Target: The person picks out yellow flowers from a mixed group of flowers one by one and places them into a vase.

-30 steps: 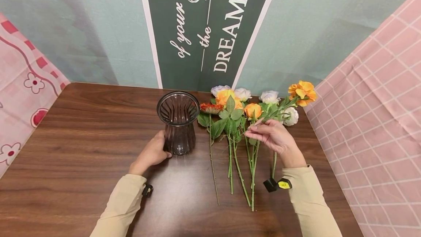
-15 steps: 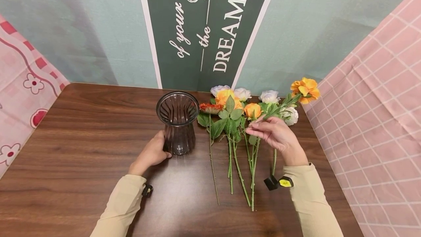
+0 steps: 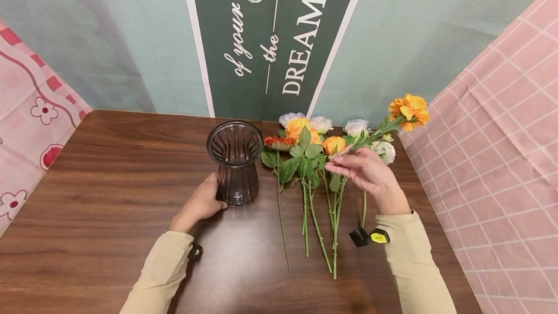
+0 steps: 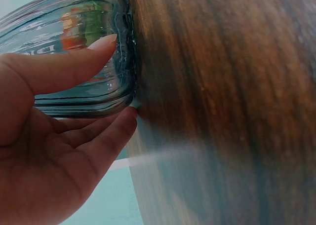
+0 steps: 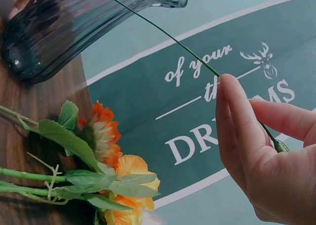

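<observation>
A dark, see-through glass vase (image 3: 238,185) with a flared rim stands upright on the table. My left hand (image 3: 201,201) holds its lower part from the left; in the left wrist view the thumb (image 4: 74,69) lies on one side of the glass and the fingers on the other. Between thumb and fingers my right hand (image 3: 368,174) pinches the stem of an orange flower (image 3: 409,112), whose bloom points up and to the right above the other flowers. In the right wrist view the thin green stem (image 5: 170,37) runs from the fingertips and overlaps the vase.
Several flowers lie right of the vase, stems toward the person: a red-orange one (image 3: 279,144), orange ones (image 3: 334,145) and pale ones (image 3: 384,151). Their green leaves (image 3: 289,169) overlap. A hung cloth with lettering (image 3: 279,91) backs the wooden table (image 3: 131,168); pink cloth (image 3: 492,159) borders its right.
My right hand has risen slightly, carrying the orange flower up and a little to the right. The left hand and the vase have stayed in place.
</observation>
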A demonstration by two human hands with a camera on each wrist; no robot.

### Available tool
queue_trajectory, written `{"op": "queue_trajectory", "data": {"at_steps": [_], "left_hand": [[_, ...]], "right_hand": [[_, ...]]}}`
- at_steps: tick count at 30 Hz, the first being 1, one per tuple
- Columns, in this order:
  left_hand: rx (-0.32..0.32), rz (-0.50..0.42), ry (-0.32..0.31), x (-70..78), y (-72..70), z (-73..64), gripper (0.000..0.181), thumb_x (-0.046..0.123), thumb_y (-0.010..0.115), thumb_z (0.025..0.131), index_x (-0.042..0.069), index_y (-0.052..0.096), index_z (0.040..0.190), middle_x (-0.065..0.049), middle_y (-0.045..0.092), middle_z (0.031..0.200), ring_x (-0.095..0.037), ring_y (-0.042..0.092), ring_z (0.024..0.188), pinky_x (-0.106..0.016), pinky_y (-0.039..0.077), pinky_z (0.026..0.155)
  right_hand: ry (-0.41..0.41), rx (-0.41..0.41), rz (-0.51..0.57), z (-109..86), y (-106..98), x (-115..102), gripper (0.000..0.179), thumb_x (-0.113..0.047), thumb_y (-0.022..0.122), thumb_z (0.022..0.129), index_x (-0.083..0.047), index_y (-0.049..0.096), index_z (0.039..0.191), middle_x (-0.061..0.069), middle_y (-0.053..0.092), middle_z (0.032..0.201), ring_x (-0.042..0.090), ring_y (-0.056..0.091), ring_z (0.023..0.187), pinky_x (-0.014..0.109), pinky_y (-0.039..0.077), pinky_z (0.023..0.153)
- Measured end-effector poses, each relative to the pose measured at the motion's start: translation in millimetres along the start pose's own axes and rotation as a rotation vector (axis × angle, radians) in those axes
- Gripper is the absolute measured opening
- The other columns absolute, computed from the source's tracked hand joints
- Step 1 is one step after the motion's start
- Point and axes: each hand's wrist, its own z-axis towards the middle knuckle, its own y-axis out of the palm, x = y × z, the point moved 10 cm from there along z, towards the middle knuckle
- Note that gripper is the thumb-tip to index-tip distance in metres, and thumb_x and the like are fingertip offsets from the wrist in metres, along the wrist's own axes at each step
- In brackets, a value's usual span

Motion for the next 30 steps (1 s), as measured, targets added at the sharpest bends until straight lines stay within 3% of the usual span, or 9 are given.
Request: {"op": "queue_trajectory", "data": {"at_steps": [17,30], "left_hand": [[-0.005,-0.002,0.002,0.9,-0.4,-0.4,0.065,0.0,0.073,0.068,-0.012,0.036,0.12,-0.032,0.047,0.116,-0.043,0.046,0.109,-0.052,0.038,0.091],[-0.008,-0.004,0.0,1.5,-0.9,-0.5,0.064,0.001,0.072,0.069,-0.011,0.036,0.12,-0.031,0.047,0.117,-0.043,0.046,0.11,-0.051,0.038,0.092]], "right_hand": [[-0.036,-0.028,0.086,7.6,21.9,-17.2,0.027,0.021,0.032,0.087,0.015,0.058,0.083,0.027,0.061,0.085,0.038,0.063,0.086,0.04,0.047,0.085],[-0.106,-0.125,0.102,12.2,52.2,-42.0,0.02,0.021,0.037,0.086,0.016,0.056,0.083,0.03,0.058,0.083,0.039,0.062,0.086,0.042,0.046,0.084]]}}
